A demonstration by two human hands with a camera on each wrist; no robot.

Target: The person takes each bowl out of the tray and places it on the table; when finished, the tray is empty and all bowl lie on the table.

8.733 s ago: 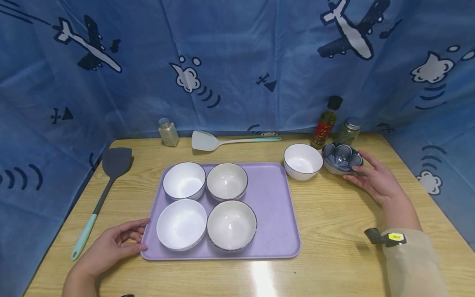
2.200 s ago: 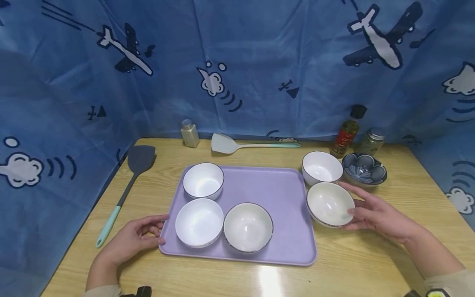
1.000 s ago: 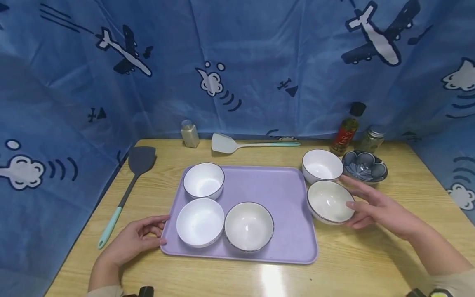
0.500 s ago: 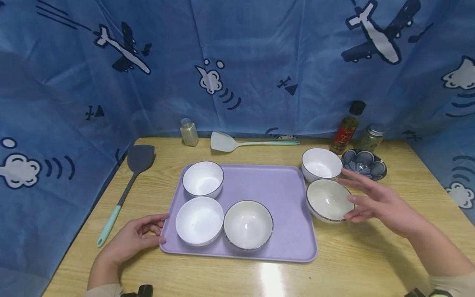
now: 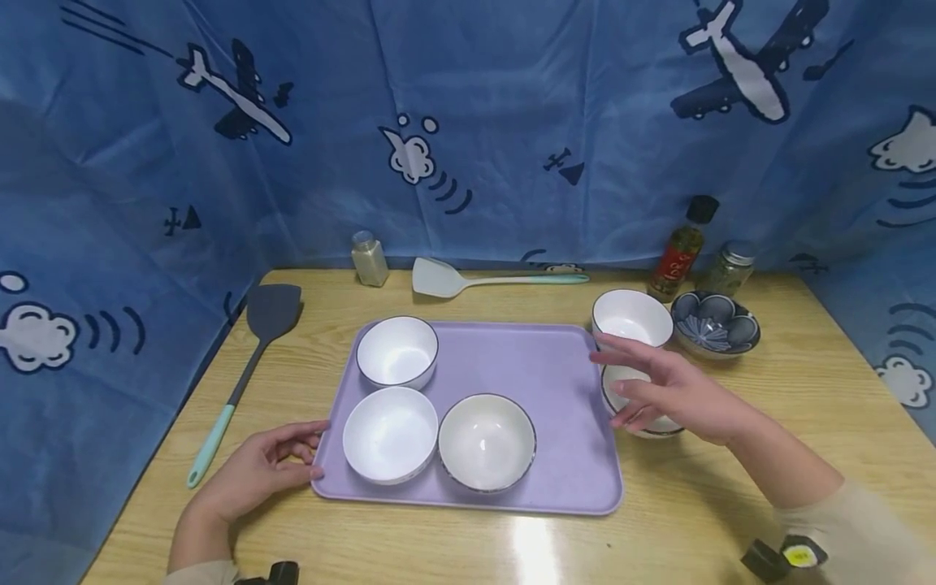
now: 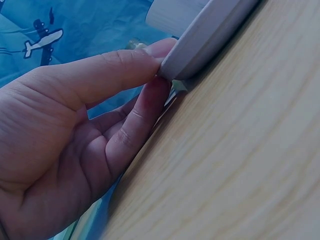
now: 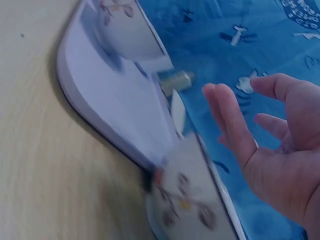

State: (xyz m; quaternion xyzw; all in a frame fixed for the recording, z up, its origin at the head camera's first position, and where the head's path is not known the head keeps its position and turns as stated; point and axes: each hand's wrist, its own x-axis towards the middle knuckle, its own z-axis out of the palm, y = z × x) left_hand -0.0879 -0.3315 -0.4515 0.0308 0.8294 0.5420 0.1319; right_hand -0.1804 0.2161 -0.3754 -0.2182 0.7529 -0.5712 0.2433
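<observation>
My left hand pinches the left rim of the purple tray; the left wrist view shows thumb and a finger of this hand meeting at the tray's edge. On the tray stand two white bowls, a rear one and a front one, beside a cream bowl. My right hand, fingers spread and holding nothing, hovers above another cream bowl at the tray's right edge. In the right wrist view, that bowl's flowered side lies below the hand.
Behind the right-hand cream bowl stand a white bowl and a dark patterned bowl. An oil bottle and a jar are behind them. A white spatula, a shaker and a dark spatula lie around the tray.
A cream bowl went from the tray's rear to its right side in my right hand. That hand has since let go and moved left over the bowl. The left hand still holds the tray.
</observation>
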